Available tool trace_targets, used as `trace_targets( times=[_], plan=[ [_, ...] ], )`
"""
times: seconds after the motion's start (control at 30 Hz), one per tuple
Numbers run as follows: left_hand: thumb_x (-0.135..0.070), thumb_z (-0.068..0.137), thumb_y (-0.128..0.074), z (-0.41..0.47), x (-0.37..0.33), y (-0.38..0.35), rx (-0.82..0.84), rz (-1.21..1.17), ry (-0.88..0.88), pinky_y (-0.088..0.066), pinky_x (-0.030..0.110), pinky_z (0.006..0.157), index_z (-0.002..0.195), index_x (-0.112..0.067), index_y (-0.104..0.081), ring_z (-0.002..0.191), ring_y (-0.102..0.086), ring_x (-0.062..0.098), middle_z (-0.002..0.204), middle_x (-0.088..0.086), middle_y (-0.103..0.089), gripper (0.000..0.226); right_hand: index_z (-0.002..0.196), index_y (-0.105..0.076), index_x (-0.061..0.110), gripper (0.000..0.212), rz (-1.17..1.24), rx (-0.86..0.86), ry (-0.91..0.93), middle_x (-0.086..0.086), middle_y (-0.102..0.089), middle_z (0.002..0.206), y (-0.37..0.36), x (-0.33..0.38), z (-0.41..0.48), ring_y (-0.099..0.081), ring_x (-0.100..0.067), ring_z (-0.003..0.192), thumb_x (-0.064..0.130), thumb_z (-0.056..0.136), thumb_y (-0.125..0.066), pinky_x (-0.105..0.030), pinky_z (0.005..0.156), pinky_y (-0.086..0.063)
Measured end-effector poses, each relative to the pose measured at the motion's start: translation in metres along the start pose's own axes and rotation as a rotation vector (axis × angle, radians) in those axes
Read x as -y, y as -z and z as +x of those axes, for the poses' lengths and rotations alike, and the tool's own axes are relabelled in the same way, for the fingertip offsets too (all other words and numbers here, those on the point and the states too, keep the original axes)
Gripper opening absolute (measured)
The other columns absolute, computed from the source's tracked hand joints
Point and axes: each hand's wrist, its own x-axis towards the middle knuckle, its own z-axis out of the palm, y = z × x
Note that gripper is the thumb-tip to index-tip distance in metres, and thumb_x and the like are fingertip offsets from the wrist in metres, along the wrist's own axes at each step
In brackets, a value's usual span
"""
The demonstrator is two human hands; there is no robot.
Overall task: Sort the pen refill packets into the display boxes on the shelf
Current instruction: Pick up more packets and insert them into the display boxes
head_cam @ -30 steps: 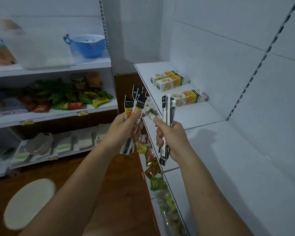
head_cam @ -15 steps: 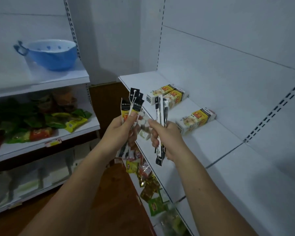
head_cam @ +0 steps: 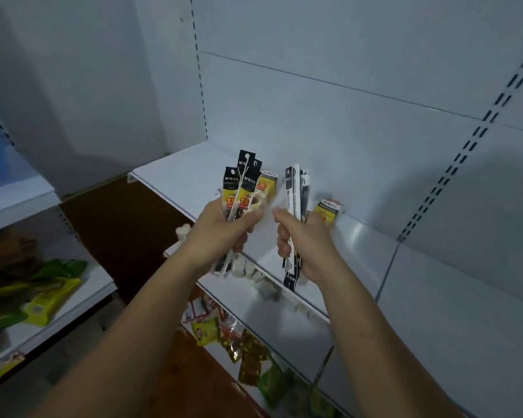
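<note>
White metal shelf (head_cam: 175, 176) runs from the far left corner toward the near right, backed by a pale slotted panel (head_cam: 344, 116). At the left stands a second shelving bay (head_cam: 97, 285) carrying green and yellow snack bags (head_cam: 43, 297). More small snack sachets (head_cam: 248, 354) lie on the tier below the main shelf, blurred.

Both forearms reach up from the bottom edge. The left hand (head_cam: 224, 233) grips a fan of pen refill packets (head_cam: 242, 188), black-topped with yellow and white fronts. Its fingers (head_cam: 241, 238) are curled round the lower ends and the thumb is pressed across the front. The right hand (head_cam: 311, 242) holds a tighter bundle of black-and-white packets (head_cam: 296, 191) upright, with its fingers (head_cam: 283, 239) wrapped round the middle. The two thumbs point at each other, close but apart. Both bundles are held above the front edge of the shelf, touching nothing there.

Two yellow-fronted display boxes sit on the shelf near the panel. One box (head_cam: 268, 184) is partly hidden behind the left fan, and the other box (head_cam: 329, 209) shows just beyond the right hand.
</note>
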Motion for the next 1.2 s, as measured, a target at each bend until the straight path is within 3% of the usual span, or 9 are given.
trace_targets(
  times=[0.2,0.4,0.53,0.7,0.77,0.9,1.07,1.13,1.2],
  plan=[
    [-0.022,0.097,-0.073,0.070,0.010,-0.037,0.039,0.050,0.035,-0.049,0.037,0.056,0.089,-0.013,-0.068,0.052,-0.054,0.022,0.069,0.005,-0.066,0.013,0.088,-0.056,0.011,0.022,0.033,-0.173,-0.003,-0.002,-0.045,0.059,0.063,-0.003,0.041,-0.040,-0.019,0.044,0.023,0.097,-0.072,-0.030,0.048,-0.040],
    [-0.021,0.095,-0.075,0.110,0.024,-0.073,0.126,0.133,0.075,-0.049,0.032,0.053,0.102,-0.011,-0.069,0.051,-0.056,0.022,0.057,0.001,-0.060,0.014,0.085,-0.065,0.007,0.017,0.070,-0.366,-0.060,-0.003,-0.047,0.055,0.106,-0.016,0.052,-0.040,-0.019,0.045,0.018,0.092,-0.076,-0.029,0.048,-0.035],
    [-0.020,0.097,-0.071,0.124,0.034,-0.084,0.218,0.222,0.027,-0.049,0.030,0.051,0.098,-0.014,-0.069,0.047,-0.057,0.015,0.053,-0.007,-0.061,0.007,0.084,-0.068,0.007,0.015,0.081,-0.431,-0.083,-0.008,-0.052,0.062,0.107,-0.029,0.047,-0.044,-0.018,0.044,0.015,0.090,-0.078,-0.028,0.045,-0.038],
    [-0.022,0.098,-0.068,0.137,0.048,-0.079,0.269,0.220,0.034,-0.051,0.030,0.055,0.089,-0.016,-0.067,0.055,-0.061,0.014,0.064,-0.001,-0.065,0.011,0.087,-0.072,0.001,0.017,0.004,-0.530,-0.101,-0.010,-0.060,0.068,0.091,-0.039,0.040,-0.050,-0.019,0.045,0.016,0.088,-0.079,-0.028,0.046,-0.043],
    [-0.021,0.100,-0.066,0.139,0.055,-0.077,0.294,0.206,0.050,-0.052,0.033,0.059,0.084,-0.012,-0.066,0.056,-0.063,0.015,0.066,0.004,-0.067,0.018,0.088,-0.071,-0.003,0.020,-0.059,-0.545,-0.111,-0.010,-0.058,0.064,0.082,-0.041,0.039,-0.049,-0.020,0.044,0.016,0.089,-0.079,-0.026,0.044,-0.041],
    [-0.023,0.101,-0.065,0.137,0.064,-0.078,0.403,0.247,0.042,-0.052,0.025,0.060,0.079,-0.023,-0.070,0.062,-0.069,0.002,0.072,-0.005,-0.073,0.022,0.080,-0.068,0.007,0.016,-0.145,-0.595,-0.121,-0.004,-0.054,0.053,0.065,-0.044,0.037,-0.047,-0.018,0.042,0.014,0.092,-0.075,-0.025,0.044,-0.039],
    [-0.019,0.099,-0.069,0.139,0.062,-0.079,0.435,0.112,0.039,-0.048,0.011,0.054,0.085,-0.029,-0.073,0.069,-0.073,0.001,0.076,-0.009,-0.076,0.018,0.086,-0.069,-0.004,0.020,-0.190,-0.675,-0.112,-0.004,-0.054,0.051,0.052,-0.043,0.033,-0.047,-0.018,0.043,0.014,0.094,-0.074,-0.026,0.044,-0.039],
    [-0.018,0.099,-0.070,0.140,0.057,-0.077,0.425,0.000,0.042,-0.054,0.014,0.059,0.092,-0.030,-0.076,0.075,-0.076,0.006,0.080,-0.008,-0.079,0.015,0.093,-0.073,-0.005,0.018,-0.135,-0.710,-0.063,-0.007,-0.059,0.055,0.051,-0.039,0.030,-0.047,-0.017,0.043,0.013,0.093,-0.076,-0.026,0.043,-0.039],
    [-0.020,0.098,-0.072,0.144,0.052,-0.077,0.396,-0.090,0.065,-0.058,0.024,0.064,0.097,-0.033,-0.077,0.078,-0.077,0.010,0.085,-0.010,-0.080,0.014,0.101,-0.078,0.005,0.011,-0.072,-0.711,-0.003,-0.008,-0.067,0.062,0.050,-0.032,0.026,-0.048,-0.016,0.044,0.012,0.093,-0.078,-0.025,0.043,-0.039]
  ],
)
